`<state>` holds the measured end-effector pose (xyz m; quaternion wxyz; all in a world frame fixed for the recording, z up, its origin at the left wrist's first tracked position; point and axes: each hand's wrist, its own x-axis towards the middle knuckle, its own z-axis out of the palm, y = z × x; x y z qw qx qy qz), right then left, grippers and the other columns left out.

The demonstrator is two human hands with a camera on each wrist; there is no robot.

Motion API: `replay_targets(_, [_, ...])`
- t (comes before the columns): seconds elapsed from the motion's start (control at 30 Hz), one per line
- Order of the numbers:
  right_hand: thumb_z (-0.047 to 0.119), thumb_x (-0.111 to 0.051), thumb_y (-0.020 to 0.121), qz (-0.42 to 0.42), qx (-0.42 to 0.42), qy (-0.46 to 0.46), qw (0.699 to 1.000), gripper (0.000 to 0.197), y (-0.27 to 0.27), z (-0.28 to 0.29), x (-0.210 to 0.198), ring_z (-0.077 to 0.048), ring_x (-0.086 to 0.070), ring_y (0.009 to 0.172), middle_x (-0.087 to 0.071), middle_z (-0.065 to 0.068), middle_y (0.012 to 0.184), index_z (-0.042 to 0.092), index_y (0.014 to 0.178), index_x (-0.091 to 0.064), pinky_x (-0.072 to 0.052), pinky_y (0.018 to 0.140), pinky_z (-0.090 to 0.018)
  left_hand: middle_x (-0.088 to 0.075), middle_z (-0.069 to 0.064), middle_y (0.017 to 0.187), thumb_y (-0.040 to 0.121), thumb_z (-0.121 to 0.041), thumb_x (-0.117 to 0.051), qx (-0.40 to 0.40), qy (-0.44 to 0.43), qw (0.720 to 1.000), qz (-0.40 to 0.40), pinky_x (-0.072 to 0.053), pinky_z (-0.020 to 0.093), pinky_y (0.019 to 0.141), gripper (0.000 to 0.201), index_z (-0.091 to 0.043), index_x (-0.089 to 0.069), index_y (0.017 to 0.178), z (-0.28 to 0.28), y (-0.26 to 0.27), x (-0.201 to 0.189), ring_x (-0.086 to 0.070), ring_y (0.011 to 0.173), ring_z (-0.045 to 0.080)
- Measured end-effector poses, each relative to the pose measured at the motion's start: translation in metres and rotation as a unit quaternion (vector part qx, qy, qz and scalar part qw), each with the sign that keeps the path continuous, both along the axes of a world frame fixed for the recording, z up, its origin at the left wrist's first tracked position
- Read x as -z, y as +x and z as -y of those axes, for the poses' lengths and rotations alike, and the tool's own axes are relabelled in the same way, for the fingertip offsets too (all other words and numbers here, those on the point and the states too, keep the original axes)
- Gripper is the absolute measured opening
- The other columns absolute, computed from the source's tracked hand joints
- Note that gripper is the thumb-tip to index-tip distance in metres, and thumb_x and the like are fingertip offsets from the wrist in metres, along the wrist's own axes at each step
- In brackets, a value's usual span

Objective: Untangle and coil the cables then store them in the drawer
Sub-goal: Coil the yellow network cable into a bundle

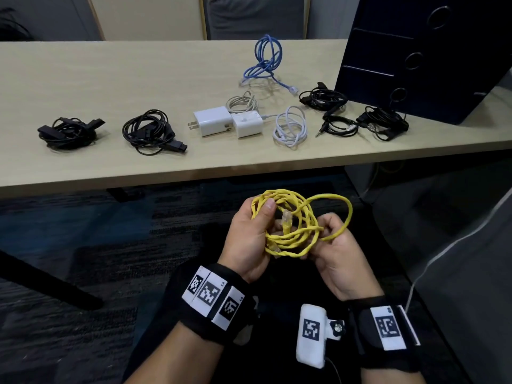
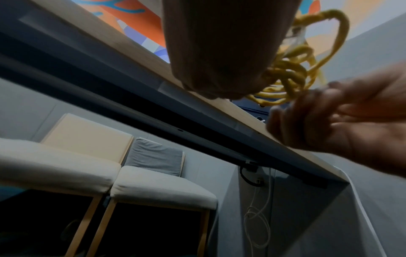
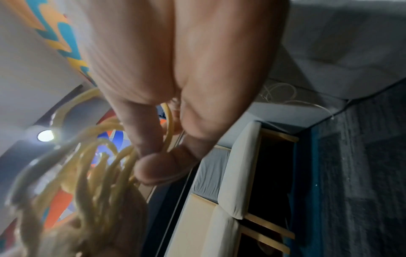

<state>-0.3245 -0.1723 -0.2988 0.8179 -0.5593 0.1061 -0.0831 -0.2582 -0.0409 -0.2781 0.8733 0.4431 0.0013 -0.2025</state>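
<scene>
Untangling step: left hand [image 1: 246, 236] grips yellow cable [image 1: 293, 225] bundle, right hand [image 1: 336, 249] fingers pinch one loop; next, free it.

The head view looks down over the surface [image 1: 138, 79]; both wrist views look up, close, sharing the yellow cable [image 1: 291, 217].

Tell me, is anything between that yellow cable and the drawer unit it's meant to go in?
Both hands already hold the yellow cable, below the table edge. The dark drawer unit sits on the tabletop, right; black cable bundles lie in front of it, and every drawer looks closed.
</scene>
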Motion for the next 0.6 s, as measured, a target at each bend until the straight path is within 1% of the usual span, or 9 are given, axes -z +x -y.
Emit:
replay_targets(0.07, [-0.009,-0.07,0.074,-0.04,0.021,-0.037,0.998,0.035,0.002,-0.001,0.006,-0.018,-0.064,0.069,-0.063,-0.007,0.079,0.01,0.09,-0.046,-0.054,0.061,-0.027,-0.065,0.011,0.091,0.097,-0.01,-0.05,-0.041,0.041,0.998,0.02,-0.055,0.03,0.057,0.017,-0.003,-0.054,0.112,0.003,-0.001,-0.001,-0.065,0.07,0.018])
replay_targets(0.1, [-0.001,-0.076,0.075,-0.07,0.026,-0.103,0.992,0.037,0.002,0.0,0.005,-0.019,-0.064,0.072,-0.064,-0.007,0.085,0.014,0.094,-0.048,-0.053,0.063,-0.03,-0.065,0.011,0.091,0.097,-0.01,-0.051,-0.07,0.065,0.995,0.032,-0.054,0.03,0.055,0.013,-0.006,-0.055,0.109,0.003,0.0,0.0,-0.063,0.069,0.017])
replay_targets(0.17, [0.019,-0.084,0.072,-0.128,0.058,-0.27,0.953,0.044,-0.002,0.005,-0.002,-0.012,-0.058,0.069,-0.059,-0.002,0.088,0.025,0.099,-0.05,-0.049,0.064,-0.03,-0.064,0.009,0.089,0.096,-0.011,-0.055,-0.132,0.115,0.983,0.055,-0.054,0.033,0.054,0.008,-0.013,-0.056,0.103,0.001,0.005,0.007,-0.06,0.068,0.019])
replay_targets(0.23, [0.022,-0.086,0.071,-0.104,0.09,-0.374,0.917,0.039,-0.007,0.008,-0.016,-0.003,-0.048,0.061,-0.051,0.004,0.077,0.025,0.095,-0.055,-0.043,0.061,-0.021,-0.067,0.003,0.089,0.092,-0.021,-0.062,-0.184,0.16,0.967,0.071,-0.058,0.046,0.068,0.008,-0.024,-0.059,0.099,-0.001,0.011,0.013,-0.063,0.074,0.025])
replay_targets(0.27, [0.02,-0.085,0.071,-0.067,0.069,-0.399,0.912,0.031,-0.008,0.005,-0.025,-0.002,-0.045,0.059,-0.05,0.005,0.071,0.024,0.09,-0.06,-0.04,0.059,-0.019,-0.068,0.002,0.089,0.088,-0.027,-0.065,-0.193,0.184,0.96,0.083,-0.057,0.051,0.076,0.01,-0.029,-0.06,0.096,-0.002,0.012,0.015,-0.064,0.078,0.028])
replay_targets(0.33, [0.019,-0.084,0.072,-0.015,-0.007,-0.423,0.906,0.026,-0.005,-0.008,-0.038,-0.003,-0.047,0.06,-0.052,0.006,0.068,0.027,0.092,-0.069,-0.04,0.06,-0.018,-0.067,0.001,0.086,0.087,-0.025,-0.066,-0.191,0.216,0.951,0.117,-0.057,0.039,0.077,0.011,-0.029,-0.059,0.095,0.0,0.01,0.015,-0.066,0.078,0.018])
replay_targets(0.4, [0.021,-0.082,0.075,0.001,-0.045,-0.466,0.883,0.036,-0.001,-0.018,-0.039,-0.004,-0.052,0.067,-0.055,0.008,0.074,0.03,0.108,-0.07,-0.041,0.064,-0.013,-0.065,-0.001,0.083,0.092,-0.01,-0.062,-0.179,0.218,0.948,0.145,-0.052,0.021,0.069,0.013,-0.021,-0.057,0.097,0.005,0.006,0.015,-0.064,0.072,0.003])
replay_targets(0.5, [0.019,-0.073,0.084,0.02,-0.04,-0.507,0.861,0.018,0.004,-0.022,-0.04,-0.002,-0.057,0.081,-0.06,0.012,0.085,0.024,0.102,-0.073,-0.043,0.071,-0.011,-0.063,-0.002,0.079,0.093,-0.003,-0.058,-0.167,0.212,0.95,0.16,-0.05,0.015,0.063,0.013,-0.012,-0.056,0.102,0.005,0.001,0.012,-0.061,0.065,-0.001])
replay_targets(0.6, [0.017,-0.066,0.088,0.081,-0.049,-0.467,0.879,0.009,0.002,-0.024,-0.04,-0.007,-0.061,0.083,-0.062,0.012,0.093,0.02,0.095,-0.07,-0.049,0.071,-0.019,-0.059,-0.003,0.071,0.094,-0.002,-0.056,-0.192,0.219,0.947,0.138,-0.047,0.012,0.056,0.012,-0.008,-0.053,0.104,0.002,0.003,0.014,-0.057,0.055,-0.005])
